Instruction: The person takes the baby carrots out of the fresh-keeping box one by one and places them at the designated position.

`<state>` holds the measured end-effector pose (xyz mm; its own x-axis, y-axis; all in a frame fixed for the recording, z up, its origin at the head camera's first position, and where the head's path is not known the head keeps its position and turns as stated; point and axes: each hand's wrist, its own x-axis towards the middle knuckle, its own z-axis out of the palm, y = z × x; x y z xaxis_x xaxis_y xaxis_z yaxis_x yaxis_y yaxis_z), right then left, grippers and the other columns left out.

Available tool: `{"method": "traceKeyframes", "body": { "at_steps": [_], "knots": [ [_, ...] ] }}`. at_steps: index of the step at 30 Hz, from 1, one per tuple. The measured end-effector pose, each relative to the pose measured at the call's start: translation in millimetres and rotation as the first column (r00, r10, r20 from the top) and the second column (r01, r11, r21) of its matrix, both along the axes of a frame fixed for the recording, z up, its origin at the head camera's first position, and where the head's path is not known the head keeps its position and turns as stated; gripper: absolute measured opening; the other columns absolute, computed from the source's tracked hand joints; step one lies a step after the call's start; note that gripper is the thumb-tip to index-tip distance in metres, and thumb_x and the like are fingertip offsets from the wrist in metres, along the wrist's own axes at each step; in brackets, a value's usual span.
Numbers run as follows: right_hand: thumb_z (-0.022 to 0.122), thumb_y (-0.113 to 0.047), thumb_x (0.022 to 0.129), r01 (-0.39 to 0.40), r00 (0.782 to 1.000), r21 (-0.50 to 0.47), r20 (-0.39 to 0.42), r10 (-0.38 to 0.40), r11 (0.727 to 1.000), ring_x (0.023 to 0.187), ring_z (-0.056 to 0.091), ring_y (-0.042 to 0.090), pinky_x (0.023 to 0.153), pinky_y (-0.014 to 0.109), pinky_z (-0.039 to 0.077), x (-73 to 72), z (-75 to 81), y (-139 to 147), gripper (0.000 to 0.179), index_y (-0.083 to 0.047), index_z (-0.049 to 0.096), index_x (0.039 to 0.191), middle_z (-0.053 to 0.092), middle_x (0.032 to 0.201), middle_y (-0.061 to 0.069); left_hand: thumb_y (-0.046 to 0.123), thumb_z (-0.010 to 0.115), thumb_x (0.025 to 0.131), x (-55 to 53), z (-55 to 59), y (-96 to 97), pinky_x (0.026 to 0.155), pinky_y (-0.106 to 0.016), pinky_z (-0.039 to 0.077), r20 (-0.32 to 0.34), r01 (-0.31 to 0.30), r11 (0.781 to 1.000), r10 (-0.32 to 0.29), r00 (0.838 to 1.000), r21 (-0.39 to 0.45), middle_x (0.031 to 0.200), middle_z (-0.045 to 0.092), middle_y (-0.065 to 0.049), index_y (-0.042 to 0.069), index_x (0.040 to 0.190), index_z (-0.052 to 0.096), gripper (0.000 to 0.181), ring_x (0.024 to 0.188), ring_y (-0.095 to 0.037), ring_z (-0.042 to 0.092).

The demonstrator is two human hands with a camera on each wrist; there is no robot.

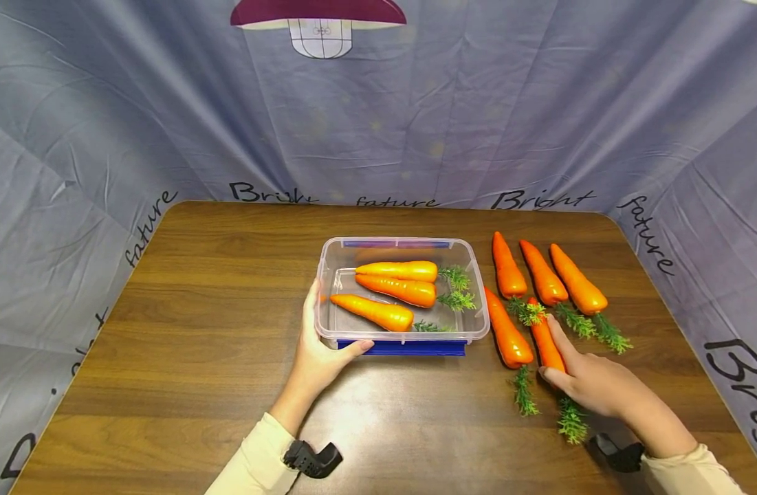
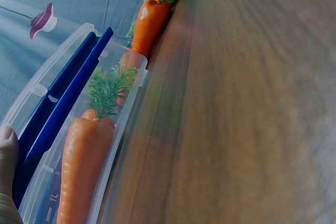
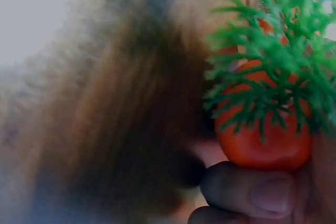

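Observation:
A clear plastic food container (image 1: 480, 302) with blue clip latches (image 1: 415, 348) holds three toy carrots (image 1: 378, 313) with green tops. My left hand (image 1: 319, 357) grips its near left corner, the thumb lying by the front latch and the fingers along the left wall. To the right of the container, my right hand (image 1: 591, 378) holds a carrot (image 1: 550, 350) between thumb and fingers, its green top towards me. In the right wrist view, fingers (image 3: 252, 192) press against that carrot's thick end (image 3: 265, 145). Another carrot (image 1: 511, 337) lies between this hand and the container.
Three more carrots (image 1: 542, 275) lie in a row at the back right of the wooden table (image 1: 229, 289). A grey printed curtain (image 1: 415, 137) hangs behind the table and at both sides. Black wrist cameras (image 1: 313, 459) sit on both wrists.

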<state>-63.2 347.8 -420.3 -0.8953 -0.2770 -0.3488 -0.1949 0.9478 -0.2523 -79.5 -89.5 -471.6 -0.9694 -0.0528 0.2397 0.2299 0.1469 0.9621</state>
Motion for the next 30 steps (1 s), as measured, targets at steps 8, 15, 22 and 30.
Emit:
{"method": "traceKeyframes", "body": {
  "at_steps": [8,15,22,30],
  "knots": [
    [0.044,-0.062,0.098,0.059,0.998,0.062,-0.021,-0.058,0.996,0.087,0.070,0.044,0.066,0.058,0.053,0.4,2.7,-5.3,0.096,-0.015,-0.015,0.158,0.067,0.108,0.036,0.012,0.093,0.066,1.3,1.3,0.7,0.120,-0.052,0.027,-0.002,0.001,1.000,-0.001,1.000,0.006,0.164,0.022,0.001,0.035,0.158,0.014,0.123,0.147,-0.032,0.032],
    [0.035,-0.068,0.098,0.079,0.997,0.139,-0.010,-0.079,0.987,0.093,0.068,0.047,0.062,0.058,0.051,-2.7,26.5,-4.8,0.092,-0.018,-0.014,0.158,0.067,0.112,0.035,0.013,0.093,0.066,1.2,-0.2,0.6,0.120,-0.053,0.027,0.009,-0.006,1.000,0.006,1.000,0.003,0.164,0.024,0.001,0.036,0.157,0.015,0.122,0.146,-0.031,0.033],
    [0.045,-0.065,0.096,0.035,0.976,0.126,-0.219,-0.007,0.991,0.091,0.067,0.045,0.054,0.053,0.049,-22.5,74.3,-26.5,0.085,-0.022,0.011,0.161,0.068,0.115,0.028,0.013,0.094,0.065,1.1,-0.8,-0.5,0.120,-0.051,0.028,0.019,-0.016,1.000,0.016,1.000,-0.009,0.163,0.025,0.002,0.037,0.157,0.015,0.123,0.145,-0.028,0.034],
    [0.052,-0.061,0.095,-0.111,0.932,0.030,-0.345,0.115,0.993,0.122,0.057,0.046,0.090,0.064,0.047,-55.6,103.2,-82.9,0.078,-0.032,0.019,0.159,0.071,0.113,0.013,0.003,0.091,0.065,3.5,14.9,3.0,0.122,-0.052,0.022,0.037,-0.004,1.000,0.004,0.999,0.013,0.165,0.021,-0.009,0.020,0.159,0.014,0.123,0.148,-0.035,0.028]
  ]
}}
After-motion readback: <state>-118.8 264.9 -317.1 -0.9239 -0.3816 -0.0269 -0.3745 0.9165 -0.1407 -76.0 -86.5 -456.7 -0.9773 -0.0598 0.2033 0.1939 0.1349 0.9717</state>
